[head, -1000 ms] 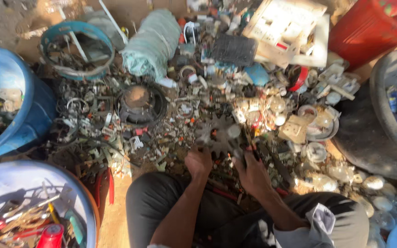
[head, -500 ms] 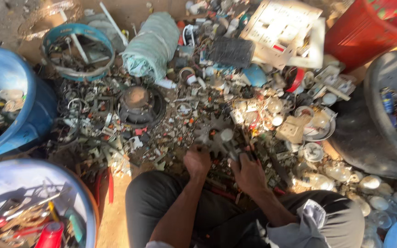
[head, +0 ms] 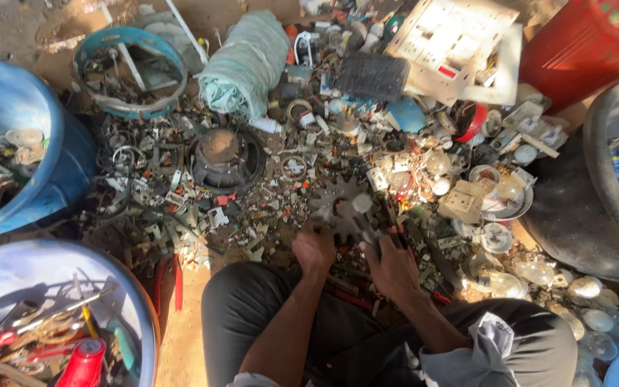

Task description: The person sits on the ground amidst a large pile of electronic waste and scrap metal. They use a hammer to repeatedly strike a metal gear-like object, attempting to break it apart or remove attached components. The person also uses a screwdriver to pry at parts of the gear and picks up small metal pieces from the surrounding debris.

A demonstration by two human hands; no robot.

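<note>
We could not tell what our right hand (head: 394, 266) gripped; its fingers were hidden. Left of our left hand (head: 314, 249), the blue tub (head: 59, 158) was cropped.

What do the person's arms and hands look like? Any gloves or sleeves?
No gloves: the left hand and right hand are bare, with no rings or watch visible. Both forearms are uncovered. A pale sleeve edge shows only at the bottom of the picture.

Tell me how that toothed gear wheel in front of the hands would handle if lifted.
The gear wheel looks like dark metal, so probably stiff and heavy for its size. Its pointed teeth may snag the surrounding scrap. Lying flat, it seems unlikely to roll. Both the left hand and right hand are near it.
</note>
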